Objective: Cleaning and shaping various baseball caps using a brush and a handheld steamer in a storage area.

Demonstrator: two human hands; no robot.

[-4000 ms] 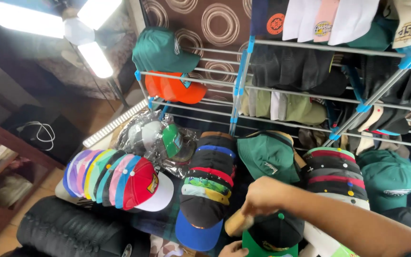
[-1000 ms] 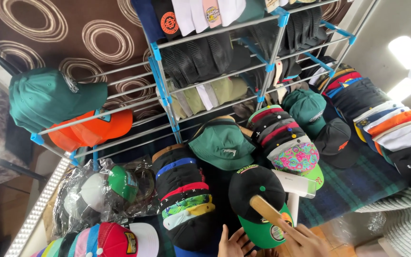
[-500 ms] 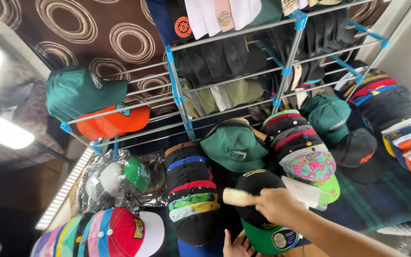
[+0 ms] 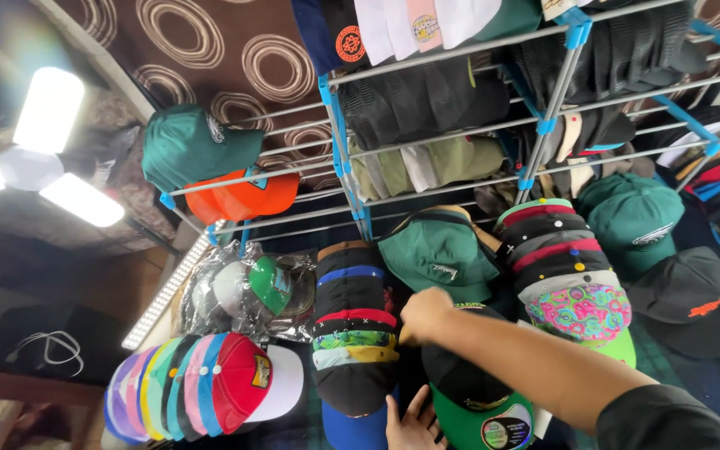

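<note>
Beside the smooth metal rack with blue plastic joints, matt cloth caps and crinkled glossy plastic wrap are seen.

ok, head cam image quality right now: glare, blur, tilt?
Head view: lamp panels at left blow out white; right hand slightly motion-blurred over the black cap with green brim; frame tilted, rack rails run diagonally; plastic-wrapped caps show glare.
</note>
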